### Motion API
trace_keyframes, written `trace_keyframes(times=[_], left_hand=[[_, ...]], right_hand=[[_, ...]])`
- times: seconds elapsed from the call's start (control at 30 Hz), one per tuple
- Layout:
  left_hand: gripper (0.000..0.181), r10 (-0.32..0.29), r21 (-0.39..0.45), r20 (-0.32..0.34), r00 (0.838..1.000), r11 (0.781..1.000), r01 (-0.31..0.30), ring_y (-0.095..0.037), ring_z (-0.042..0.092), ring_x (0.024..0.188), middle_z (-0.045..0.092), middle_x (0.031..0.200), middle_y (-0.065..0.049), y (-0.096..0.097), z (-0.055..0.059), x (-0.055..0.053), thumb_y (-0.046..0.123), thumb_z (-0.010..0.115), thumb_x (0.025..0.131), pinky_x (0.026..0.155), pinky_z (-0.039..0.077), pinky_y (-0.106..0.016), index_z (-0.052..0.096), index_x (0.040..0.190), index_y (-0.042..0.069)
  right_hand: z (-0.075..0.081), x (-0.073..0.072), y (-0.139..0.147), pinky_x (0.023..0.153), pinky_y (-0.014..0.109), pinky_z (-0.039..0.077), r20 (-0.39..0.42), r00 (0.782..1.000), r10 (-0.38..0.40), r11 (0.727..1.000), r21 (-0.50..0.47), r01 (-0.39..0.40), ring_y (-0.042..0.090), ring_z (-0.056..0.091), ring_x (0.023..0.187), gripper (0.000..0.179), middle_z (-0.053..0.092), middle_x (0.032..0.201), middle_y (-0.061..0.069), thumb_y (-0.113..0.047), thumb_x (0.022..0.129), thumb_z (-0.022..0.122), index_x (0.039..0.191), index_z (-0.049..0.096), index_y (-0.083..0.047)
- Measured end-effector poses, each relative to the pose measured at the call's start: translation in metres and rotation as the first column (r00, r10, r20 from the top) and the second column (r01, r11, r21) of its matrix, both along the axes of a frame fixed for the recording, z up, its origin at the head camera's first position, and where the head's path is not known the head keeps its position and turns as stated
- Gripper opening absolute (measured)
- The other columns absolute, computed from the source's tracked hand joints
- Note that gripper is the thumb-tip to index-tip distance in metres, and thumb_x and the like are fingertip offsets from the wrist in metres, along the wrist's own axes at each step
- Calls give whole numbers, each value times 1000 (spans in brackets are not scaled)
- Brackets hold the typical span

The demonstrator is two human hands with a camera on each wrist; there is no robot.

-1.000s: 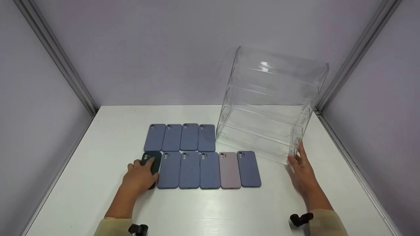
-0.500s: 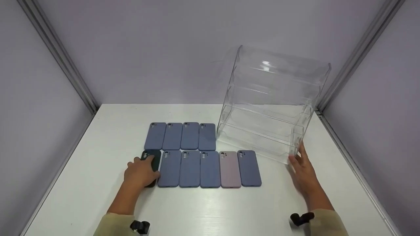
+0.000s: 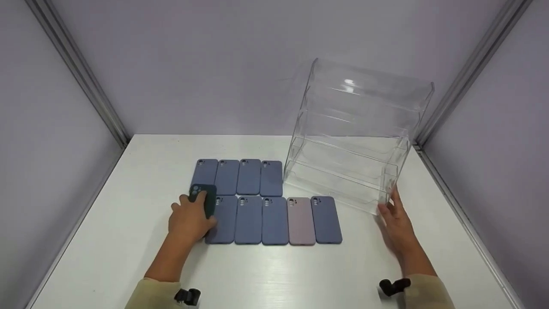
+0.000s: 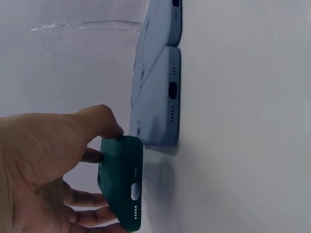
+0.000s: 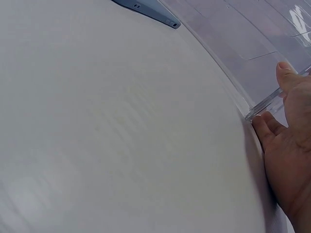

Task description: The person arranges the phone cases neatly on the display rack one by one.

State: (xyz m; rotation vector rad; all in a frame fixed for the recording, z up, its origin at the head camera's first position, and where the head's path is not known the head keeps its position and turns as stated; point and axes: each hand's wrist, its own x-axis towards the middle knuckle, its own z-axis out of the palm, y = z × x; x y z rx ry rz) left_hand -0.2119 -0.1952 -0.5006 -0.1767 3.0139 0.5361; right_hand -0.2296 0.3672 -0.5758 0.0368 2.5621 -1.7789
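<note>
My left hand (image 3: 188, 220) grips a dark green phone case (image 4: 119, 177) by its edges, thumb on one side and fingers on the other. In the left wrist view the case hangs above the white table. From the head view it overlaps the left ends of two rows of blue phone cases (image 3: 248, 221). One pink phone case (image 3: 301, 221) lies in the front row, second from the right. At the right, my right hand (image 3: 396, 223) holds the lower front corner of a clear tiered acrylic display rack (image 3: 343, 171), its thumb on the front and fingers at the side.
The white table (image 3: 266, 274) is bounded by a pale back wall (image 3: 214, 68) and side walls with metal corner posts. The rack stands at an angle behind the right end of the rows. A black wrist camera (image 3: 187, 296) sits at the left sleeve.
My left hand has lifted the dark green phone case off the table and moved it slightly forward and to the right. The right hand stays on the rack.
</note>
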Motion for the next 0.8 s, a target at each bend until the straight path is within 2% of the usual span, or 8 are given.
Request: trace_keyframes(times=[0.13,0.4,0.6,0.8], left_hand=[[92,-7,34,-37,999,999,9,-52,54,123,40,151,-43,15,13,-2,33,78,93,88,59,-62,32,171,14],[104,-67,40,-97,993,997,72,-52,56,126,32,158,-40,48,31,-15,38,79,93,88,63,-58,16,175,39],[104,-111,33,-143,983,993,117,-48,57,126,32,160,-36,75,41,-26,37,81,92,90,63,-56,16,173,45],[111,-111,1,-201,973,994,114,-50,57,131,30,162,-35,97,46,-40,39,86,90,92,64,-56,12,172,51]], right_hand=[[2,0,0,132,72,14,16,1000,-12,999,48,11,41,10,170,77,-9,184,-8,-57,113,45,158,-15,-71],[1,-1,1,132,73,10,36,999,-25,998,61,23,43,10,170,76,-5,185,-2,-53,115,43,159,-17,-69],[-2,-3,1,132,72,14,6,1000,-16,998,58,16,44,12,170,77,-6,185,0,-50,115,44,161,-16,-66],[-3,-3,3,131,73,16,-15,1000,-17,997,80,18,46,17,168,79,-4,185,-2,-54,113,46,161,-15,-66]])
